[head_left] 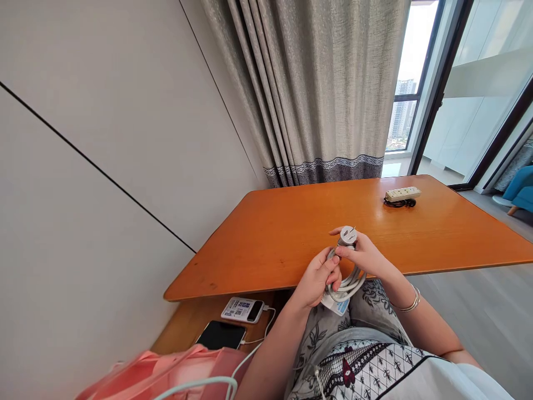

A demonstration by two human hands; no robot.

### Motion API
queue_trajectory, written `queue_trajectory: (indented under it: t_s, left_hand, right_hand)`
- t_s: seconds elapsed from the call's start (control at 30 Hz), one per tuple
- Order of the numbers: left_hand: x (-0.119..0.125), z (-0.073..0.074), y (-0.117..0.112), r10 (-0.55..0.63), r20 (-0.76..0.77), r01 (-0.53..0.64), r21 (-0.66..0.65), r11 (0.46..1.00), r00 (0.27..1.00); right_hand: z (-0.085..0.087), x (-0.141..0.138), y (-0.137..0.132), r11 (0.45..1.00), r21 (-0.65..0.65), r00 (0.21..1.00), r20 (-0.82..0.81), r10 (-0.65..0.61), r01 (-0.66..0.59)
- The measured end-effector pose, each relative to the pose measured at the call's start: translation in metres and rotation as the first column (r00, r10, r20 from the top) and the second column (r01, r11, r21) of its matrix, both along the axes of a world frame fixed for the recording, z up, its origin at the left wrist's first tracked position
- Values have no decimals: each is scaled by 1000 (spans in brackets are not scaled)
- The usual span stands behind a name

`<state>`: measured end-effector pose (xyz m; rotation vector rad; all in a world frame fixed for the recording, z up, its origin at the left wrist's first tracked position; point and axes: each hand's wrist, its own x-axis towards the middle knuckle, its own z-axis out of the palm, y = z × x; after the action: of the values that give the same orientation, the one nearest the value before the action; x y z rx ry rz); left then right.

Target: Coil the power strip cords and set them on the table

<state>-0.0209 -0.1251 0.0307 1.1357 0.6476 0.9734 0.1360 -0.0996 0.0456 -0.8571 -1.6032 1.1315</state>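
Both hands are raised over the near edge of an orange wooden table (291, 233). My left hand (318, 278) is closed around a coiled grey power cord (348, 284) with a white strip body below it. My right hand (362, 253) pinches the cord's grey plug (347, 235), prongs pointing up, at the top of the coil. A bracelet circles my right wrist.
A second white power strip (402, 194) with a black cord lies at the table's far side. On a bench at lower left rest a power bank (242, 309), a dark phone (221, 335) and a pink bag (166, 372). Grey curtains and glass doors stand behind.
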Motion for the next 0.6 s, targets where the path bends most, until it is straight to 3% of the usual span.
queue_trajectory:
  t_s: [0.1, 0.23, 0.33, 0.47, 0.6]
  left_hand:
    - [0, 5, -1, 103, 112, -103, -5, 995, 988]
    - [0, 8, -1, 222, 249, -225, -16, 974, 943]
    - [2, 6, -1, 235, 292, -234, -37, 971, 927]
    - [6, 4, -1, 219, 299, -214, -50, 976, 929]
    - [5, 5, 0, 198, 268, -190, -55, 980, 943]
  right_hand:
    - [-12, -2, 3, 999, -39, 986, -164, 20, -27]
    - [-25, -7, 0, 975, -185, 940, -338, 57, -126]
    - [-27, -13, -3, 955, -263, 874, -485, -6, -140]
    - [-24, -16, -2, 948, -274, 800, -599, -36, -163]
    - [-23, -12, 1, 955, -263, 807, -589, -49, -135]
